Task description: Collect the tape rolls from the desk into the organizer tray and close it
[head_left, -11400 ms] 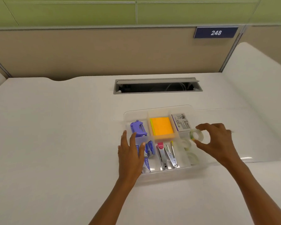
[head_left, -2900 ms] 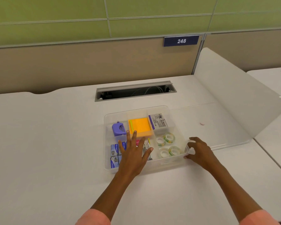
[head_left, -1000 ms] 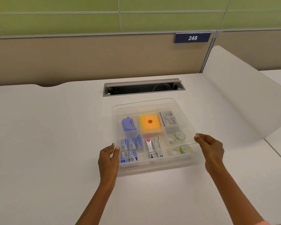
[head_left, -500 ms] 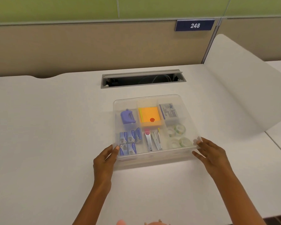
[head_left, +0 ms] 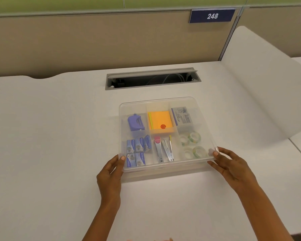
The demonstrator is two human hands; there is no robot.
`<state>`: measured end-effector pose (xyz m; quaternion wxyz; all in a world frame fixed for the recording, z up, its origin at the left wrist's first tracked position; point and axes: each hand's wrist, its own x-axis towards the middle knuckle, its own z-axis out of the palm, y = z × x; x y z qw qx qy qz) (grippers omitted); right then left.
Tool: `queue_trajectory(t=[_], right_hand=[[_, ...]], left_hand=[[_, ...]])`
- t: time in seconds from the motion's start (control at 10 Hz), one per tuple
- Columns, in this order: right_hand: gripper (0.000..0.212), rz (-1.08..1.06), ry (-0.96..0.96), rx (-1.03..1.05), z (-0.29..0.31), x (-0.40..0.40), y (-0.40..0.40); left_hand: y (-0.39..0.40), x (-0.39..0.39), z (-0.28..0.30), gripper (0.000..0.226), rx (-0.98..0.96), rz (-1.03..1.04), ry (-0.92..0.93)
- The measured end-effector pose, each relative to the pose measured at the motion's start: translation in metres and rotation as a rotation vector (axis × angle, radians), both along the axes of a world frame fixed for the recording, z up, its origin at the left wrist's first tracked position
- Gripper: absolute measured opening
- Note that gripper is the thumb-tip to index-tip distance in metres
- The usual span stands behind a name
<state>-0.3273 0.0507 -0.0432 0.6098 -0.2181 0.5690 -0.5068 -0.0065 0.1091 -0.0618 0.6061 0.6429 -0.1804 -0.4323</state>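
Observation:
A clear plastic organizer tray [head_left: 163, 173] sits mid-desk with its translucent lid [head_left: 163, 101] lying flat over it. Several clear tape rolls [head_left: 191, 144] show through the lid in the right-hand compartments. My left hand [head_left: 111, 173] grips the lid's near left corner, thumb on top. At the near right corner my right hand [head_left: 233, 166] holds the lid the same way. Under the lid I also see a purple punch [head_left: 135, 122], orange sticky notes [head_left: 161, 122], blue staple boxes [head_left: 137, 150] and staple removers [head_left: 163, 150].
An open cable slot [head_left: 153, 78] with wires is set into the white desk [head_left: 50, 136] behind the tray. A white curved divider [head_left: 261, 84] rises on the right. A beige partition with a "248" sign [head_left: 212, 15] stands at the back.
The lid, lying beside the tray 2.9 s ago, now covers it. Over the last second it came down level onto the tray, and both hands slid to its near corners.

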Motion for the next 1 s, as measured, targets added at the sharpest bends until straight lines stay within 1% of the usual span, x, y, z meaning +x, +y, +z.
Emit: queue_trajectory(t=[0.1, 0.2, 0.3, 0.4, 0.5, 0.6, 0.7, 0.8, 0.9, 1.0], right_hand=[[0.042, 0.045, 0.061, -0.004, 0.004, -0.002, -0.002], [0.067, 0.293, 0.380, -0.002, 0.019, -0.007, -0.012], [0.086, 0.411, 0.765, -0.032, 0.028, 0.000, -0.027], [0.080, 0.487, 1.156, -0.350, 0.028, 0.024, -0.062], [0.074, 0.579, 1.242, -0.472, 0.024, 0.037, -0.089], [0.071, 0.682, 1.376, -0.531, 0.021, 0.051, -0.135], [0.070, 0.728, 1.424, -0.510, 0.021, 0.059, -0.160], [0.072, 0.770, 1.401, -0.449, 0.013, 0.065, -0.180], [0.074, 0.761, 1.388, -0.448, 0.008, 0.066, -0.183], [0.082, 0.732, 1.358, -0.415, 0.005, 0.064, -0.186]], left_hand=[[0.000, 0.000, 0.003, 0.026, 0.019, -0.007, -0.034], [-0.005, 0.006, 0.011, 0.023, 0.069, -0.100, -0.176], [-0.016, 0.012, 0.021, 0.026, 0.100, -0.176, -0.348], [-0.049, 0.015, 0.029, 0.041, 0.035, -0.236, -0.727], [-0.078, 0.012, 0.031, 0.045, -0.014, -0.316, -0.914], [-0.129, 0.014, 0.028, 0.055, -0.011, -0.490, -1.028], [-0.159, 0.021, 0.025, 0.060, 0.037, -0.573, -1.083], [-0.184, 0.025, 0.016, 0.066, 0.094, -0.635, -1.133], [-0.188, 0.026, 0.011, 0.069, 0.105, -0.629, -1.172], [-0.193, 0.027, 0.008, 0.071, 0.132, -0.604, -1.141]])
